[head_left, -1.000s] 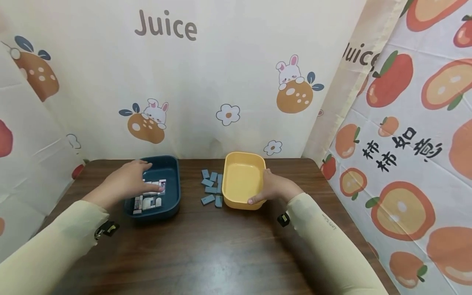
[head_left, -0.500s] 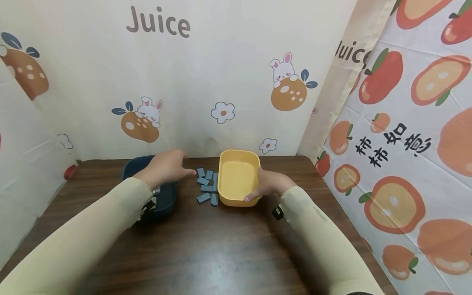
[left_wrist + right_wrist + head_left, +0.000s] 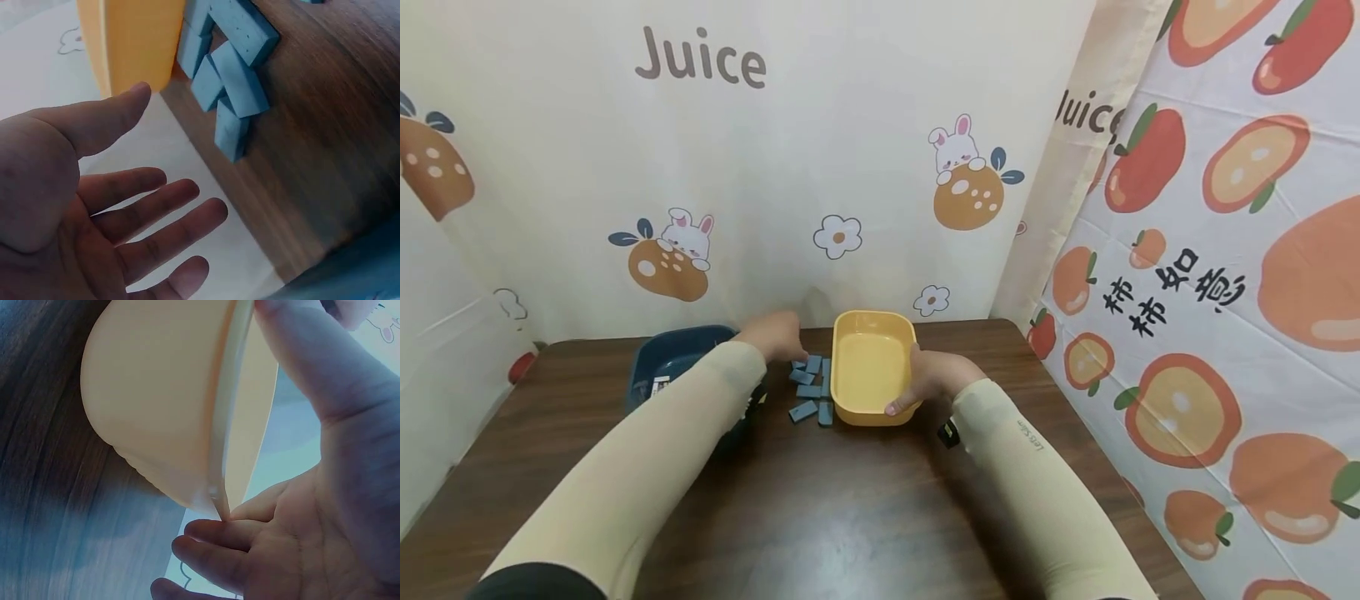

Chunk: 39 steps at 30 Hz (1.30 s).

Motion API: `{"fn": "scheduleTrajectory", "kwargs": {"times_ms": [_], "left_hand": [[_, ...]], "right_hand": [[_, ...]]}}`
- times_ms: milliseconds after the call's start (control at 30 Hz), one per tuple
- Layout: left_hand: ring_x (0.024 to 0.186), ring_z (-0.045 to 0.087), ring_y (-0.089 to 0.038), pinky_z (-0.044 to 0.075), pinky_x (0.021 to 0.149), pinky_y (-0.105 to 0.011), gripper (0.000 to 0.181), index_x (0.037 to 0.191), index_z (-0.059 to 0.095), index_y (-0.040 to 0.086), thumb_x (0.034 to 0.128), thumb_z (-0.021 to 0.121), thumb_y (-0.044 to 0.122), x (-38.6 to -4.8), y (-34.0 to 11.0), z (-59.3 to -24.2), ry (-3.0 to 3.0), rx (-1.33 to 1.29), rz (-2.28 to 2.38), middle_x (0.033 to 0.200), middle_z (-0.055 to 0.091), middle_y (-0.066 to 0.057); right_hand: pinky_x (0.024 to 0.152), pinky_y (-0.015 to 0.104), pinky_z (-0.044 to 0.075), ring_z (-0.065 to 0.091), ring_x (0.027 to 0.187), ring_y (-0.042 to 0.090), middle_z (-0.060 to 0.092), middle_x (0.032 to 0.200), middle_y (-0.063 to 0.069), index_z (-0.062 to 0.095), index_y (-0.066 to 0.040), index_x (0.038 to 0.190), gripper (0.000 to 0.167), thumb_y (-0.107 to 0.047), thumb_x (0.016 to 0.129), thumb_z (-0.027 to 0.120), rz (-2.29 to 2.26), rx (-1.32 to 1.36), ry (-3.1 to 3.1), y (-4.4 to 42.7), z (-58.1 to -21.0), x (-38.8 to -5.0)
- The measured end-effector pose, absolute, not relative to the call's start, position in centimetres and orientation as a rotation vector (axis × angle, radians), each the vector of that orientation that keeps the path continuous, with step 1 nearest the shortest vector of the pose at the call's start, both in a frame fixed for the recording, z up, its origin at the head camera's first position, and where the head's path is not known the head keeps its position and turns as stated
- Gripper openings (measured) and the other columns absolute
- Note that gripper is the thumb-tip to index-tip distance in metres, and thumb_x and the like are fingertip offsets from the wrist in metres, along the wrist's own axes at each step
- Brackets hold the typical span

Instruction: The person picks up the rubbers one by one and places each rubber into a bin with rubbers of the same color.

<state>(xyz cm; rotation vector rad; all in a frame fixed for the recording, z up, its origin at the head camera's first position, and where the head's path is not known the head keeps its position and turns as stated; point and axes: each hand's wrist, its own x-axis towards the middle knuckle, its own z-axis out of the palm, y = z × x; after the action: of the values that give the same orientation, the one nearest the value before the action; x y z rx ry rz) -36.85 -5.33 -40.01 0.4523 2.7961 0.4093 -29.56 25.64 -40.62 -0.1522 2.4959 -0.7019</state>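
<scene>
Where the brown bench meets the printed cloth at the far side, a yellow tub stands with its long axis near to far; left of it sits a dark blue tub, partly behind a sleeve. The left hand's grip, fingers spread and holding nothing, hangs over the gap between them; the right hand's grip holds the yellow tub's right rim. Blue-grey blocks lie just left of the yellow tub, toward the near right of the left hand's grip, the closer one; those beside the tub run near to far, others slant or lie crosswise. Counted: two tubs, about eight blocks, some partly hidden, and at least one white piece in the dark blue tub.
</scene>
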Motion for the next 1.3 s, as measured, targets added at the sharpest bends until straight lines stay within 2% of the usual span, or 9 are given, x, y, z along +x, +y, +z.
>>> {"fn": "scheduleTrajectory", "kwargs": {"times_ms": [133, 300, 500, 633, 767, 933, 1133, 1300], "left_hand": [[0.09, 0.07, -0.026, 0.064, 0.084, -0.044, 0.021, 0.099, 0.078, 0.008, 0.0942, 0.09, 0.024, -37.7, -4.4, -40.6, 2.787, 0.442, 0.364, 0.104, 0.08, -0.009], [0.088, 0.07, -0.026, 0.065, 0.083, -0.045, 0.019, 0.103, 0.08, 0.008, 0.0905, 0.092, 0.017, -38.7, -3.7, -41.4, 2.798, 0.434, 0.333, 0.105, 0.081, -0.009], [0.088, 0.07, -0.027, 0.064, 0.078, -0.043, 0.019, 0.104, 0.079, 0.008, 0.0892, 0.09, 0.01, -39.2, -3.3, -42.4, 2.797, 0.449, 0.231, 0.104, 0.081, -0.009], [0.092, 0.071, -0.028, 0.067, 0.084, -0.047, 0.025, 0.106, 0.079, 0.007, 0.0865, 0.094, 0.009, -39.3, -3.2, -42.7, 2.797, 0.449, 0.202, 0.107, 0.081, -0.01], [0.096, 0.072, -0.028, 0.068, 0.09, -0.051, 0.029, 0.108, 0.08, 0.007, 0.0851, 0.097, 0.01, -39.5, -3.1, -43.0, 2.805, 0.459, 0.196, 0.111, 0.082, -0.011], [0.094, 0.073, -0.028, 0.068, 0.087, -0.05, 0.026, 0.106, 0.081, 0.006, 0.0854, 0.096, 0.009, -39.8, -2.7, -43.4, 2.818, 0.468, 0.192, 0.109, 0.082, -0.011], [0.091, 0.072, -0.027, 0.067, 0.084, -0.047, 0.021, 0.102, 0.079, 0.007, 0.0867, 0.095, 0.006, -39.7, -2.5, -43.7, 2.822, 0.454, 0.159, 0.104, 0.081, -0.01], [0.099, 0.075, -0.029, 0.068, 0.091, -0.05, 0.03, 0.109, 0.078, 0.006, 0.0853, 0.096, 0.006, -40.5, -2.6, -44.3, 2.809, 0.477, 0.169, 0.112, 0.082, -0.012]], "right_hand": [[0.13, 0.053, 0.044, 0.057, 0.132, 0.03, 0.063, 0.141, 0.015, 0.04, 0.0, 0.16, 0.12, -0.043, 0.072, 0.111, -0.67, -0.163, 2.522, 25.6, -40.6, -29.5], [0.128, 0.052, 0.047, 0.06, 0.128, 0.028, 0.065, 0.137, 0.012, 0.044, -0.003, 0.154, 0.113, -0.045, 0.072, 0.111, -0.634, -0.201, 2.539, 25.5, -40.5, -29.6], [0.132, 0.053, 0.045, 0.06, 0.137, 0.03, 0.063, 0.15, 0.016, 0.038, -0.003, 0.163, 0.127, -0.05, 0.07, 0.111, -0.582, -0.173, 2.545, 25.2, -40.5, -29.9], [0.133, 0.055, 0.044, 0.059, 0.141, 0.032, 0.062, 0.154, 0.018, 0.035, -0.003, 0.165, 0.133, -0.055, 0.068, 0.11, -0.556, -0.139, 2.552, 25.1, -40.5, -29.9], [0.133, 0.054, 0.044, 0.059, 0.143, 0.032, 0.061, 0.157, 0.019, 0.034, -0.003, 0.165, 0.135, -0.058, 0.068, 0.11, -0.518, -0.113, 2.563, 25.2, -40.5, -30.0], [0.134, 0.054, 0.043, 0.059, 0.145, 0.032, 0.059, 0.159, 0.021, 0.031, -0.002, 0.167, 0.135, -0.054, 0.071, 0.11, -0.545, -0.136, 2.552, 25.4, -40.4, -29.9], [0.132, 0.053, 0.045, 0.06, 0.139, 0.031, 0.061, 0.151, 0.019, 0.031, -0.002, 0.166, 0.131, -0.051, 0.072, 0.11, -0.585, -0.195, 2.552, 25.4, -40.6, -29.7], [0.129, 0.053, 0.047, 0.061, 0.138, 0.03, 0.063, 0.153, 0.019, 0.031, -0.003, 0.167, 0.133, -0.055, 0.072, 0.109, -0.543, -0.167, 2.576, 25.5, -40.5, -29.5]]}}
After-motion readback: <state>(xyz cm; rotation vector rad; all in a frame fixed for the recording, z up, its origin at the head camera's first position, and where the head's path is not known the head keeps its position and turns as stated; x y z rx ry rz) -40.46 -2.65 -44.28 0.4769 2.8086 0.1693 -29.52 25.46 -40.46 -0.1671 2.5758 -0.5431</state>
